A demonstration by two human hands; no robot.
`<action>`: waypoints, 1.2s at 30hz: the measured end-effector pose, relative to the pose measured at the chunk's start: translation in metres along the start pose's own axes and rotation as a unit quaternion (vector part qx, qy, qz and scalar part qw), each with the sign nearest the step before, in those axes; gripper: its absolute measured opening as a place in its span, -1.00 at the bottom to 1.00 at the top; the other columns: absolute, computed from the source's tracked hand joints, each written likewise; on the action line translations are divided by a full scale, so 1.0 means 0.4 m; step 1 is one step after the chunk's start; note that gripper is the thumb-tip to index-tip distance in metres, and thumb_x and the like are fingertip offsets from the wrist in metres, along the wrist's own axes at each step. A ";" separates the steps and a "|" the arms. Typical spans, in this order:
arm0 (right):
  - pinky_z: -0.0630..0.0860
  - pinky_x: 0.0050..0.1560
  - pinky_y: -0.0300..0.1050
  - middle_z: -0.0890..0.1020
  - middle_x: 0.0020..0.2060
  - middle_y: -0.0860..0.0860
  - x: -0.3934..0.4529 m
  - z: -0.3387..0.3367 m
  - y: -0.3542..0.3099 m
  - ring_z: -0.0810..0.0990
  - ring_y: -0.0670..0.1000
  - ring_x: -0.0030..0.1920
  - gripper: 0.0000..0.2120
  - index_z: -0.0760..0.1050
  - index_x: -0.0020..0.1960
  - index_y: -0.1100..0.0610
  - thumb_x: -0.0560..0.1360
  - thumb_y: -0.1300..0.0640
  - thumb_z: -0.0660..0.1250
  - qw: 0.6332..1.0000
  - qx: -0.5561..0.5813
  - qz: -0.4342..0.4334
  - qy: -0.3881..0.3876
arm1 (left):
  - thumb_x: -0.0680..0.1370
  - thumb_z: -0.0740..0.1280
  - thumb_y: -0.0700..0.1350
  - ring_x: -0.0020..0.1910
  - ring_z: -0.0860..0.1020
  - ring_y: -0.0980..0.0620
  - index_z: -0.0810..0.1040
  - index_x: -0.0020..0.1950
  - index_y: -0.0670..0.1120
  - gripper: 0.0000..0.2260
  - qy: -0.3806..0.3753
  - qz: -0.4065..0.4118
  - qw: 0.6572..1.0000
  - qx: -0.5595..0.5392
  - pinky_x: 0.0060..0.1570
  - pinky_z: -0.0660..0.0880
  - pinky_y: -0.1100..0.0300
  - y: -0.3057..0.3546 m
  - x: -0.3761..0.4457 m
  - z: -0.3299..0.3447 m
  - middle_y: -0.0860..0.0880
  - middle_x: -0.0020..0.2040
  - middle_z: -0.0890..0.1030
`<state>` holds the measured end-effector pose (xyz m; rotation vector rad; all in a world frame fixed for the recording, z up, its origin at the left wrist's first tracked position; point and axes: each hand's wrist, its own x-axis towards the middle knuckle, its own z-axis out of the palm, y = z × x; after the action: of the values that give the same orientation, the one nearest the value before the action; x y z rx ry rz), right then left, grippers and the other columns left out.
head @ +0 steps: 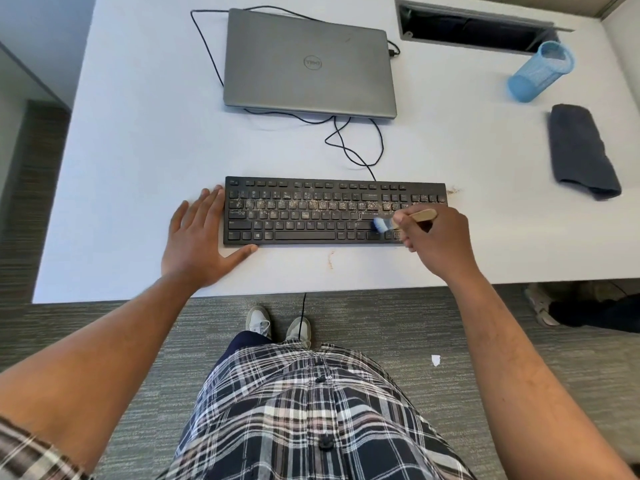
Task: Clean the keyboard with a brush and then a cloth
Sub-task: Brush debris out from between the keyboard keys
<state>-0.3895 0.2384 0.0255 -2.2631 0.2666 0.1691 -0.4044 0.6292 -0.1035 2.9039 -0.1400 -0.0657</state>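
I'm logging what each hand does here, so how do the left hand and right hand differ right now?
The left hand lies flat and open on the table, fingers straight against the keyboard's left end; the right hand is curled round a brush. The left holds nothing; the right holds the bristles on the keys at the right side. Both are bare and at the keyboard.

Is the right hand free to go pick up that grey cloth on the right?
Probably not yet. The right hand grips the brush over the keyboard, so its fingers are busy. The path to the cloth along the table looks unobstructed once the brush is put down.
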 end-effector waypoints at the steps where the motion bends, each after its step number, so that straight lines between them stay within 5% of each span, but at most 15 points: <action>1: 0.71 -0.08 0.08 0.72 -0.32 -0.04 0.000 0.005 -0.005 0.71 -0.05 -0.30 -0.94 0.69 -0.02 0.02 0.59 0.05 0.47 1.000 0.021 0.001 -0.010 | 0.49 0.12 0.57 0.71 0.07 -0.02 0.02 0.73 -0.09 0.03 0.000 0.000 1.000 0.000 0.68 -0.07 -0.07 0.000 0.000 0.000 -0.03 0.73 0.13; 7: 0.65 -0.17 0.26 0.71 -0.33 -0.05 -0.004 0.037 -0.026 0.68 0.18 -0.26 -0.89 0.70 -0.12 -0.08 0.57 -0.05 0.48 0.999 0.035 -0.033 -0.004 | 0.49 0.12 0.57 0.71 0.06 -0.02 0.00 0.73 -0.09 0.03 0.000 0.000 1.000 0.004 0.68 -0.08 -0.05 0.000 -0.001 -0.002 -0.03 0.73 0.12; 10: 0.68 -0.11 0.25 0.74 -0.27 -0.04 0.001 0.039 -0.030 0.72 0.07 -0.24 -0.95 0.70 0.03 -0.04 0.59 0.07 0.47 0.998 0.061 -0.022 -0.006 | 0.49 0.12 0.57 0.71 0.06 -0.02 -0.01 0.73 -0.08 0.03 0.000 0.001 1.000 0.005 0.68 -0.08 -0.06 0.001 -0.002 -0.001 -0.03 0.73 0.11; 15: 0.71 -0.04 0.08 0.76 -0.18 -0.10 0.009 0.025 -0.017 0.75 -0.04 -0.17 -0.95 0.73 -0.02 -0.01 0.54 0.09 0.49 0.998 0.004 -0.040 -0.050 | 0.49 0.13 0.57 0.71 0.06 -0.01 -0.01 0.73 -0.08 0.03 0.001 0.002 1.000 0.002 0.68 -0.04 -0.08 -0.001 -0.001 0.002 -0.02 0.73 0.12; 20: 0.49 -0.29 -0.34 0.73 -0.20 -0.23 0.008 0.042 -0.020 0.66 -0.20 -0.24 -0.85 0.70 -0.15 -0.14 0.49 0.13 0.50 0.994 -0.065 -0.066 -0.064 | 0.49 0.12 0.57 0.71 0.04 0.00 -0.02 0.73 -0.08 0.03 -0.002 0.002 1.000 0.006 0.68 -0.06 -0.07 -0.003 -0.001 0.002 -0.01 0.73 0.10; 27: 0.62 -0.35 0.09 0.68 -0.42 -0.08 0.051 0.096 -0.052 0.68 0.08 -0.36 -0.85 0.71 -0.20 0.01 0.52 0.11 0.42 0.994 -0.096 -0.059 -0.014 | 0.50 0.14 0.57 0.71 0.02 0.01 -0.03 0.73 -0.08 0.03 -0.001 0.001 1.000 0.005 0.68 -0.06 -0.08 -0.003 -0.001 0.005 0.00 0.73 0.09; 36: 0.42 -0.42 -0.20 0.65 -0.40 -0.17 0.055 0.080 -0.099 0.58 -0.11 -0.41 -0.84 0.69 -0.22 -0.02 0.51 0.13 0.42 0.990 -0.108 -0.086 0.043 | 0.50 0.13 0.57 0.71 0.02 0.00 -0.01 0.73 -0.09 0.03 -0.002 0.001 1.000 0.006 0.68 -0.05 -0.09 -0.003 0.000 0.004 -0.01 0.73 0.11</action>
<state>-0.3595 0.2847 0.0293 -2.4980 0.1015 0.0095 -0.4043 0.6298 -0.1053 2.9148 -0.1450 -0.0717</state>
